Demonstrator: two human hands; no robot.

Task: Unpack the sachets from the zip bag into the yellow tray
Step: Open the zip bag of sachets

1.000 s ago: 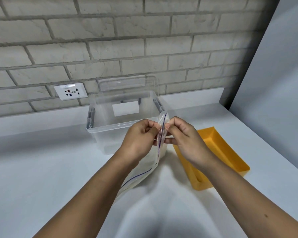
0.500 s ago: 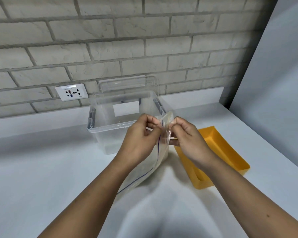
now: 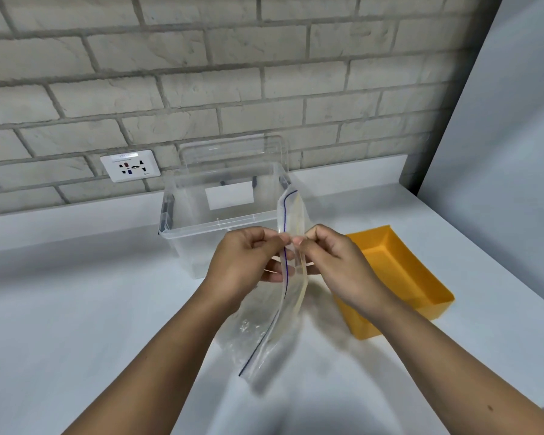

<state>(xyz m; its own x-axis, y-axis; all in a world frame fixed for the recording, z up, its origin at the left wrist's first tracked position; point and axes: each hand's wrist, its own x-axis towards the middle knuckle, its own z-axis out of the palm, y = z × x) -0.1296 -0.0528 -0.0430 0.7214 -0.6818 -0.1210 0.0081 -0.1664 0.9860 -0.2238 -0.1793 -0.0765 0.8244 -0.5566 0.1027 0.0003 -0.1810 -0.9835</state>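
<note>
Between the two sets of fingertips, item one on my remote feed: zip bag (image 3: 264,334), clear plastic with a blue zip line, held nearly edge-on to the head camera. Its upper corner stands above the fingertips and its lower end trails down toward the counter (image 3: 76,309); I cannot tell whether it touches. Item two: left hand (image 3: 248,262), thumb and forefinger pinching the left lip of the bag's mouth, remaining fingers curled beneath against the plastic. Item three: right hand (image 3: 333,262), thumb and forefinger pinching the right lip, other fingers curled. The pinching fingertips (image 3: 299,241) of both hands sit almost touching, with only the bag's edge between them. Sachets: I cannot make them out through the plastic. Item four: yellow tray (image 3: 371,324), on the counter just to the outside of the right hand's knuckles, partly hidden by that wrist. Item five: clear storage bin (image 3: 201,246), open-topped, on the counter just beyond the left fingertips, with its clear lid (image 3: 233,149) propped upright behind it. Item six: wall socket (image 3: 130,165), on the brick wall (image 3: 296,73) well beyond and to the left of the left fingers.
</note>
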